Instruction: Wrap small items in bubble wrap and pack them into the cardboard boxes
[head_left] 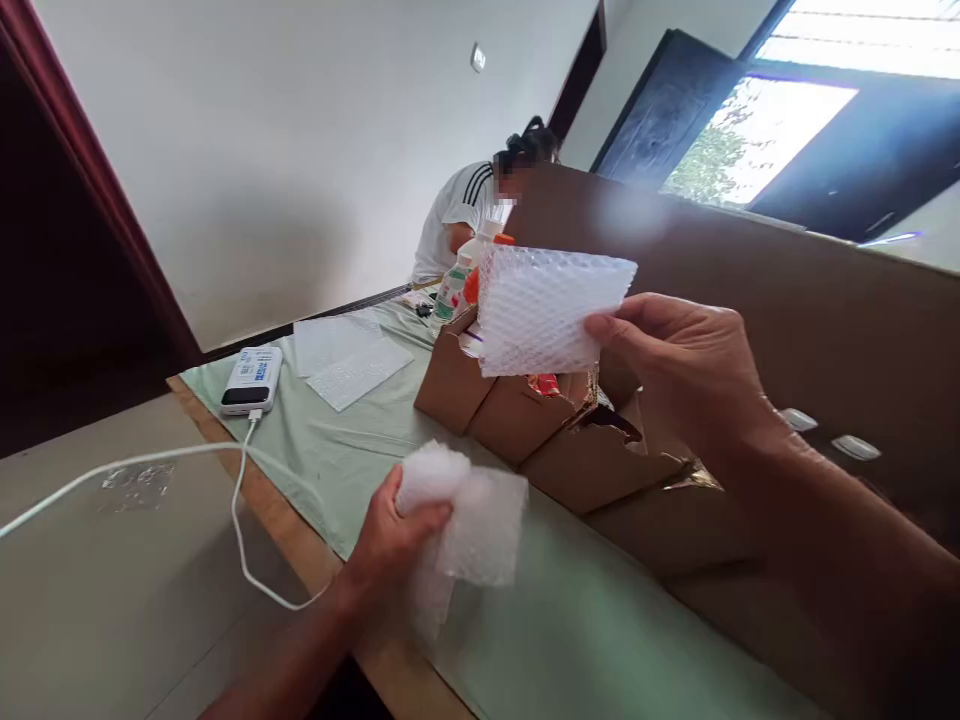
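At three o'clock in the view, the right hand (675, 345) has its fingers and thumb pinched on the lower right edge of a textured translucent bubble-wrap piece (547, 315), held upright in front of the torn-edged cardboard box (465, 385). At seven o'clock, the left hand (397, 530) has its fingers curled around a blurred wrap bundle (480, 520) above the cloth-covered worktop (600, 620). Toward nine o'clock on that surface lie flat wrap sheets (360, 375), with a cabled power bank (251, 380) farther out.
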